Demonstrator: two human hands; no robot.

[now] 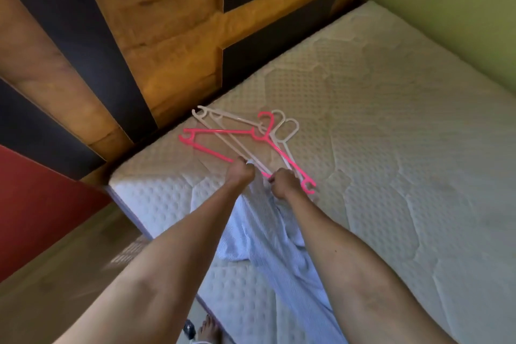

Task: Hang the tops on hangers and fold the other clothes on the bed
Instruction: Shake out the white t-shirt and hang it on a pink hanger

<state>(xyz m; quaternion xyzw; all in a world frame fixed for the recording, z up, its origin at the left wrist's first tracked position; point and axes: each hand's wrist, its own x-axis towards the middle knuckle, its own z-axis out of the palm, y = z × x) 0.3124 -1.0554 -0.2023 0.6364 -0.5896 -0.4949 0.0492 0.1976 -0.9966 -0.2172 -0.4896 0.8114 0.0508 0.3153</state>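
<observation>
A pale blue-white striped garment (268,234) lies stretched across the near part of the bare quilted mattress (391,148). My left hand (241,172) and my right hand (283,183) each grip its far edge, fingers curled, a short gap between them. Just beyond my hands lies a loose pile of plastic hangers: a pink hanger (220,131) and white hangers (282,131) overlapping one another. The garment's far edge reaches the lower bars of the hangers; whether my fingers also hold a hanger bar is hidden.
A wooden and dark-panelled headboard or wardrobe (167,36) runs along the bed's far left side, with a red panel (33,204) lower left. A green wall (460,8) borders the right. Wooden floor (69,274) and my bare foot (208,329) show below the mattress corner.
</observation>
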